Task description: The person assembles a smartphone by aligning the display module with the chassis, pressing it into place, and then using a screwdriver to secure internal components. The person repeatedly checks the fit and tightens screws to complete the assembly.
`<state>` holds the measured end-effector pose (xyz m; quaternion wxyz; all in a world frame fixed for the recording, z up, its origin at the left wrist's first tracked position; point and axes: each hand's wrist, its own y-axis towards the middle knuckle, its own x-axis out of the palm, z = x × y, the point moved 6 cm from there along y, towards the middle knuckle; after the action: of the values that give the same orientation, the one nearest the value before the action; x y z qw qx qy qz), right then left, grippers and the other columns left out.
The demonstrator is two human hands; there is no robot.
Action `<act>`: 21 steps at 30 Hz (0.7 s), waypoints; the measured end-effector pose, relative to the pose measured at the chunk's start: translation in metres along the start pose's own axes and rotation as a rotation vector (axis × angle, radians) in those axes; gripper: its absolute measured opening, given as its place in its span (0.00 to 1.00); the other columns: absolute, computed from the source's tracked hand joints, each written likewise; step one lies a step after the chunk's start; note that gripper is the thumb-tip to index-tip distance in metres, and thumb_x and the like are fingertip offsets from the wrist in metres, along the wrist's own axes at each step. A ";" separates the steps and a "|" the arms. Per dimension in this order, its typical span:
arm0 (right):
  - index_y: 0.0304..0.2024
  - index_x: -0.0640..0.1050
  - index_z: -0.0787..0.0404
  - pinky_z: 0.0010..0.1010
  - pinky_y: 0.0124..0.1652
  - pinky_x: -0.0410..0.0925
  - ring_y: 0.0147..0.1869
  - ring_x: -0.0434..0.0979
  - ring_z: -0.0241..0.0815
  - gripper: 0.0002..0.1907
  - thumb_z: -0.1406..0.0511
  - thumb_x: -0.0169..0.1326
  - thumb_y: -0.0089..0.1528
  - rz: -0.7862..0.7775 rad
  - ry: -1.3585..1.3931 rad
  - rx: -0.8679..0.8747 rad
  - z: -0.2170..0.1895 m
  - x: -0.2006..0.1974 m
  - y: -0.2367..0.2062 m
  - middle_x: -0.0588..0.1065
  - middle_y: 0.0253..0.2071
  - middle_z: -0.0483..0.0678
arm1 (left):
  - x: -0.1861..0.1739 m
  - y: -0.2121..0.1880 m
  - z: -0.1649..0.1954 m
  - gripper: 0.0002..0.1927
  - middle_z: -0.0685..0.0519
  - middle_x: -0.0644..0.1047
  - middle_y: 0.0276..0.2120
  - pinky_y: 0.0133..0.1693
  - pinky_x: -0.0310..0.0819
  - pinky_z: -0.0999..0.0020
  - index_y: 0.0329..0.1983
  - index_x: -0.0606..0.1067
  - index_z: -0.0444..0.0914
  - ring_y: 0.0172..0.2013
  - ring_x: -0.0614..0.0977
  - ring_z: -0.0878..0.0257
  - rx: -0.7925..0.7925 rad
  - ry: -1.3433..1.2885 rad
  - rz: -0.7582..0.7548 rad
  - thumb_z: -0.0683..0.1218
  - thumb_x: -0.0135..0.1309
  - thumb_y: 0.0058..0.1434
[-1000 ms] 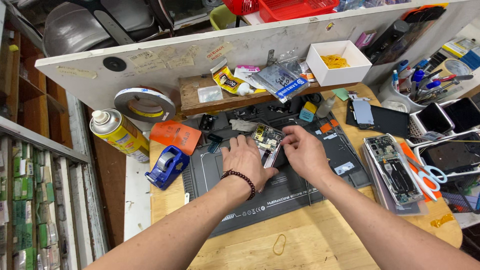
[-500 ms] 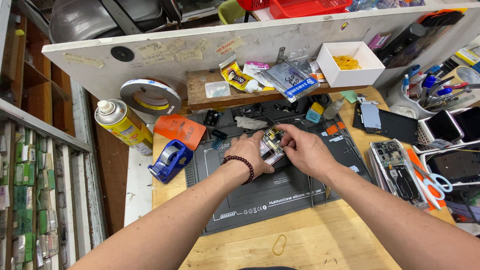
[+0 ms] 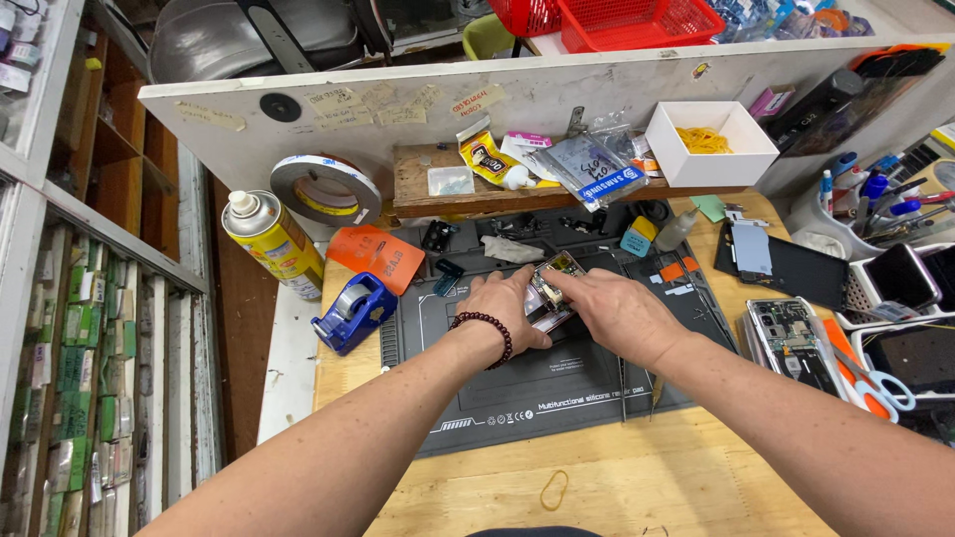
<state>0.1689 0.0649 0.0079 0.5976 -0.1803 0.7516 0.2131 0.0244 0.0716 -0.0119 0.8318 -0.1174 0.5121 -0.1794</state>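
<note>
An opened phone (image 3: 553, 288) with its circuit board showing lies tilted on a dark grey work mat (image 3: 537, 388). My left hand (image 3: 502, 308), with a dark bead bracelet at the wrist, holds the phone's left side. From the right, my right hand (image 3: 617, 313) grips the same phone, fingers pinched at its upper middle. Both hands partly hide the phone's lower half.
A blue tape dispenser (image 3: 353, 311), an orange card (image 3: 376, 256) and a yellow spray can (image 3: 271, 239) stand left of the mat. Another opened phone (image 3: 791, 338), scissors (image 3: 870, 383) and tablets lie right. A white box (image 3: 708, 144) and a tape roll (image 3: 323, 189) sit behind. A rubber band (image 3: 553, 489) lies near me.
The view has shifted slightly. Both hands stay on the opened phone, which now sits a little more tilted between the fingers.
</note>
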 end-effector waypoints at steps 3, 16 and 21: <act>0.64 0.71 0.54 0.41 0.42 0.73 0.43 0.79 0.50 0.31 0.72 0.52 0.57 0.047 -0.045 -0.104 -0.005 -0.001 -0.002 0.78 0.37 0.49 | -0.001 0.001 0.000 0.58 0.48 0.70 0.63 0.62 0.67 0.50 0.75 0.59 0.51 0.65 0.67 0.47 -0.009 -0.002 -0.006 0.55 0.77 0.40; 0.57 0.75 0.53 0.33 0.44 0.75 0.41 0.83 0.43 0.23 0.70 0.56 0.58 0.142 0.487 0.362 0.026 0.017 -0.006 0.81 0.40 0.46 | -0.001 -0.001 -0.004 0.58 0.49 0.71 0.62 0.62 0.67 0.51 0.74 0.60 0.52 0.65 0.68 0.49 -0.023 -0.019 0.017 0.55 0.77 0.39; 0.61 0.72 0.51 0.38 0.45 0.74 0.44 0.81 0.47 0.27 0.71 0.54 0.59 0.090 0.293 0.254 0.013 0.014 -0.002 0.80 0.40 0.47 | 0.000 0.001 -0.004 0.58 0.48 0.70 0.62 0.62 0.67 0.50 0.74 0.60 0.52 0.65 0.67 0.49 -0.028 -0.012 0.005 0.56 0.77 0.40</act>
<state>0.1775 0.0701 -0.0085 0.4896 -0.0985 0.8587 0.1146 0.0213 0.0725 -0.0138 0.8335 -0.1288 0.5099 -0.1696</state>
